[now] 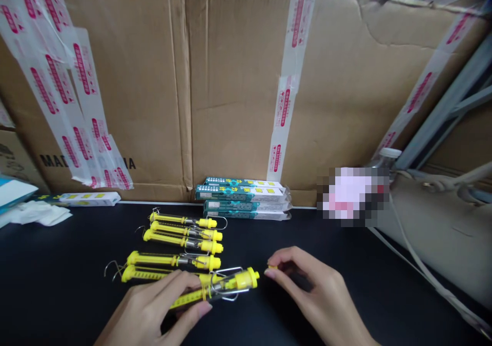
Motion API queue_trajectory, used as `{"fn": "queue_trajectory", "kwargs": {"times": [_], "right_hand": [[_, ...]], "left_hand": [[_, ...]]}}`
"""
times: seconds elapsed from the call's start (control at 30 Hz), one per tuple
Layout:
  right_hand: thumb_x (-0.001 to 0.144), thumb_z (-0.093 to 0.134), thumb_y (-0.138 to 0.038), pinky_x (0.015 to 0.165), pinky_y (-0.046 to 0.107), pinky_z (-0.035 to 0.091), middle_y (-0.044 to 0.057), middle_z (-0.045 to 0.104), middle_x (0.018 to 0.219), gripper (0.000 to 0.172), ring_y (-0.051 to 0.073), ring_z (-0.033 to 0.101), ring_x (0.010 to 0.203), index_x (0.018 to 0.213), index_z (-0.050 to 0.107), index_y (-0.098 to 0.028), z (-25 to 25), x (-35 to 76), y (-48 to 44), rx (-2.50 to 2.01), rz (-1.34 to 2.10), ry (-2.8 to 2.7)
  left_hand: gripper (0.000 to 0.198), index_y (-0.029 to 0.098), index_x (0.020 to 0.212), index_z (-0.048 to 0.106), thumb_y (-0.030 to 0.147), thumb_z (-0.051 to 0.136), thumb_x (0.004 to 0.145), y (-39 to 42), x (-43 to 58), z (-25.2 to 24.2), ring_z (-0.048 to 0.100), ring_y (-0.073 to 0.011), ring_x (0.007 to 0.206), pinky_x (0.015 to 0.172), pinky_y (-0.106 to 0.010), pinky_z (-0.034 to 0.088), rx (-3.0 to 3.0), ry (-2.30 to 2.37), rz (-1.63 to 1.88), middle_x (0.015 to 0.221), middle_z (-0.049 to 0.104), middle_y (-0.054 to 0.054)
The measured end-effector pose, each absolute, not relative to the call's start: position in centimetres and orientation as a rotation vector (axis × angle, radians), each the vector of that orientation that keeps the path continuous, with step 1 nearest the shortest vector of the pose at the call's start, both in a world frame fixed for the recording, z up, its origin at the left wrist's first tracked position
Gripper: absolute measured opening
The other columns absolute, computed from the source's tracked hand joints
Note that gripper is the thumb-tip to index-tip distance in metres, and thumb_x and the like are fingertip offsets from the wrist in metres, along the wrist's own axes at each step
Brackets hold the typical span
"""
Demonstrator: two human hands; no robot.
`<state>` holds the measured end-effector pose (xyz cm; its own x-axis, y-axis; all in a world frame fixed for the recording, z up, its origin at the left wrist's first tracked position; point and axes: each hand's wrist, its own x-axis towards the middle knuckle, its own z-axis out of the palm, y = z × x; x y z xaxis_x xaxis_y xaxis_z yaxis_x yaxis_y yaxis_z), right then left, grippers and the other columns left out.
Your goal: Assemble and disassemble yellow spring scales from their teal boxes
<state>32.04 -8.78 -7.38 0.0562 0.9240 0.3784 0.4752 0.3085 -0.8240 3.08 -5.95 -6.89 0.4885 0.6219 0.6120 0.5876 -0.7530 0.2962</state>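
My left hand (165,305) is closed around a yellow spring scale (246,279), whose capped end and wire hooks point right. Between thumb and forefinger, my right hand (311,284) pinches a small yellow piece (272,267), a short gap away from the cap. Much of that piece is hidden by the fingertips. Several other yellow spring scales lie side by side on the black table, among them an upper one (180,220) and a lower one (172,260). Their wire hooks stick out to the left. The lowest one is partly covered by my left hand.
Several teal-and-white boxes (242,195) are stacked against a large taped cardboard box (238,95). Another narrow box (90,199) and crumpled white paper (38,214) lie at the left. At the right stand a bottle with a white cap (390,153) and a beige bag (438,233) with straps.
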Motion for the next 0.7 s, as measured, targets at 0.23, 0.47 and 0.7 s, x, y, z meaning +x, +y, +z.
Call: {"fn": "queue_trajectory", "kwargs": {"times": [0.23, 0.47, 0.7], "right_hand": [[0.095, 0.066, -0.037, 0.058, 0.032, 0.056, 0.005, 0.07, 0.081, 0.02, 0.019, 0.062, 0.059, 0.081, 0.072, -0.025, -8.0, 34.3, -7.3, -1.493, 0.176, -1.778], [0.096, 0.064, -0.036, 0.082, 0.048, 0.057, 0.012, 0.069, 0.108, 0.018, 0.032, 0.067, 0.096, 0.109, 0.072, -0.027, -8.0, 33.4, -8.0, -1.512, 0.085, -1.761], [0.097, 0.066, -0.036, 0.077, 0.032, 0.061, 0.007, 0.073, 0.116, 0.029, 0.024, 0.072, 0.094, 0.126, 0.068, -0.033, -6.9, 31.0, -10.2, -1.266, 0.337, -1.894]], "left_hand": [[0.004, 0.028, 0.096, 0.064, 0.031, 0.065, 0.094, -5.7, 3.2, -6.7, 0.076, -0.0114, 0.067, 0.065, -0.013, 0.059, 2.675, 0.999, 1.17, 0.08, 0.075, 0.009], [0.006, 0.029, 0.096, 0.062, 0.031, 0.067, 0.093, -5.8, 3.2, -6.7, 0.076, -0.0091, 0.067, 0.066, -0.01, 0.058, 2.636, 1.007, 1.18, 0.079, 0.074, 0.01], [0.008, 0.03, 0.099, 0.062, 0.033, 0.068, 0.094, -5.9, 3.2, -6.8, 0.076, -0.0093, 0.07, 0.068, -0.011, 0.058, 2.632, 1.002, 1.163, 0.082, 0.074, 0.01]]}}
